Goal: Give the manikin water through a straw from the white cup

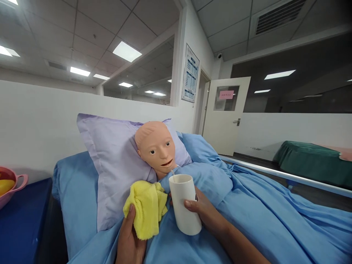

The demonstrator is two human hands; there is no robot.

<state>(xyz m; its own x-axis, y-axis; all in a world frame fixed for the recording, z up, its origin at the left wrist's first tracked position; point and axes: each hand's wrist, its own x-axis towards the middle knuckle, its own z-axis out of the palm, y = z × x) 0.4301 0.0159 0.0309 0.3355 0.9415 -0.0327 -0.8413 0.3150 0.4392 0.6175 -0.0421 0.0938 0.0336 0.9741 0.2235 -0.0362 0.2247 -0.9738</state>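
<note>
While left fingers (129, 217) pinch fuzzy yellow cloth (148, 211), right fingers (192, 206) clasp a cylindrical cup (183, 218).

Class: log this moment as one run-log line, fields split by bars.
left grip: holds yellow cloth | right grip: holds white cup | manikin head: on lilac pillow, mouth slightly open

The white cup (184, 211) hides most fingers of the right hand (203, 209), and its contents are out of sight. Behind the yellow cloth (147, 209), the left hand's (130, 238) fingers are covered. The left edge crops the pink basin (9, 195); the wall chart's (190, 75) print is too small to read.
</note>
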